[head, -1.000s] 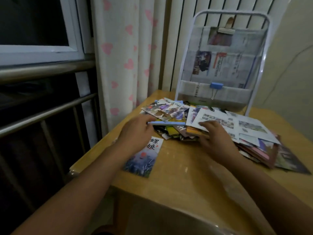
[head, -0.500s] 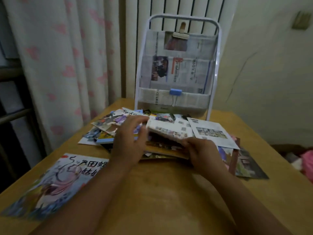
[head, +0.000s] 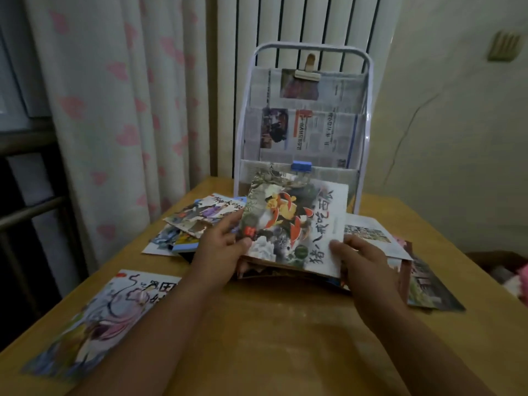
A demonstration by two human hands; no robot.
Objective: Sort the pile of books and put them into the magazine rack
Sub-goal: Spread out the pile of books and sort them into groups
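Holding a picture book (head: 297, 224) from both sides, the two hands lift it above the pile of books (head: 205, 221) in the head view. The book is tilted, its near edge low over the pile and its far edge raised toward the magazine rack (head: 304, 121), so its long axis runs from the person away to the rack. Its cover faces up and toward the camera, with the column of title characters running along its right side.

The left hand (head: 220, 252) forms one grip at the book's near left corner: the thumb lies on the cover while the fingers curl beneath, out of sight. The right hand (head: 363, 258) forms the other grip at the near right corner, fingers bent onto the cover's white margin. The book therefore sits between the two hands, just beyond them.

The pile spreads on the wooden counter (head: 285, 332) under and to both sides of the lifted book, some covers fanned out to the left and some loose pages and covers to the right. One separate book (head: 100, 318) lies flat on the counter near the left edge, well apart from the pile.

The rack stands upright at the far end of the counter, a white tubular frame with tiers lined with newspaper. A wooden clip (head: 307, 72) sits at its top tier and a blue clip (head: 301, 166) at its lowest tier. Whether any books are in the tiers I cannot tell.
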